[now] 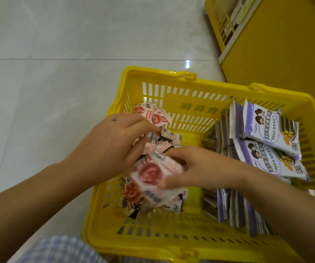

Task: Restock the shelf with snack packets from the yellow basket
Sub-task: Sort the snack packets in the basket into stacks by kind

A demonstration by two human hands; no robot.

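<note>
The yellow basket [190,92] stands on the floor below me. Its left half holds several small pink-and-white snack packets [151,114]; its right half holds purple-and-white seaweed-roll packets [266,130], two lying flat on a row of upright ones. My right hand [194,166] grips a bunch of pink packets [151,173] over the middle of the basket. My left hand [111,147] reaches into the left pile, its fingers closed on more pink packets [153,138].
The yellow shelf unit [285,44] rises at the upper right, with a slotted yellow bin [221,21] of dark items beside it. Pale glossy floor tiles [58,63] stretch to the left. A blue checked cloth [58,251] shows at the bottom left.
</note>
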